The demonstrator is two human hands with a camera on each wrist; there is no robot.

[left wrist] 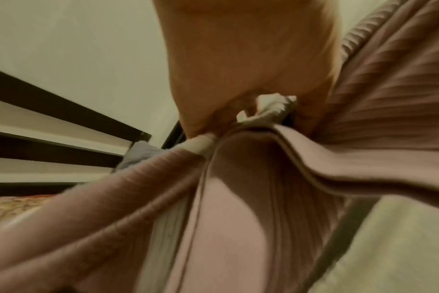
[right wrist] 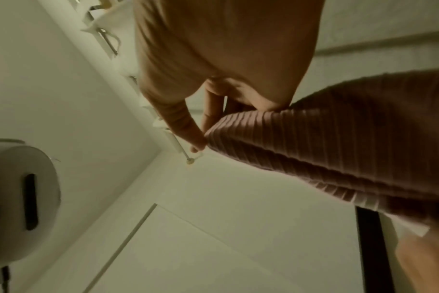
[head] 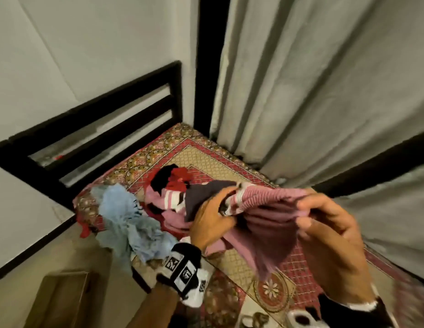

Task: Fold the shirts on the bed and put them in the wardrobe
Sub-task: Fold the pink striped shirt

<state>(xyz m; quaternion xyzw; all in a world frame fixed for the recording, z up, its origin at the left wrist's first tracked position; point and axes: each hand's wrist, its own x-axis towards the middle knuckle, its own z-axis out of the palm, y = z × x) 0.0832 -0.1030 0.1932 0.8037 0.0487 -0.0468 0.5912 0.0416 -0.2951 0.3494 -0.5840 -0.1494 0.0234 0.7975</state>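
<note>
You hold a pink ribbed shirt (head: 265, 223) in both hands above the bed (head: 206, 159). Your left hand (head: 212, 223) has its fingers curled round a bunched part of the shirt where a white trim shows; in the left wrist view that white edge (left wrist: 268, 111) sits pinched under your hand (left wrist: 238, 59), with the ribbed cloth (left wrist: 388, 99) fanning out below and to the side. Your right hand (head: 334, 235) pinches the shirt's other end between thumb and fingers; the right wrist view shows your fingertips (right wrist: 198, 138) closed on the ribbed edge (right wrist: 338, 138). The cloth stretches between the two hands and hangs down in loose folds, its lower tip over the patterned bed cover.

On the bed behind the shirt lies a pile of clothes (head: 168, 190): pink and white stripes, red, black and a dark grey piece. A light blue garment (head: 128, 216) lies crumpled just beside it, at the bed's near edge. A dark slatted bed frame (head: 111, 129) stands at the far end against the wall, and a pale curtain (head: 313, 91) hangs along the right side of the bed. The picture is blurred, so finer detail on the shirt cannot be told.
</note>
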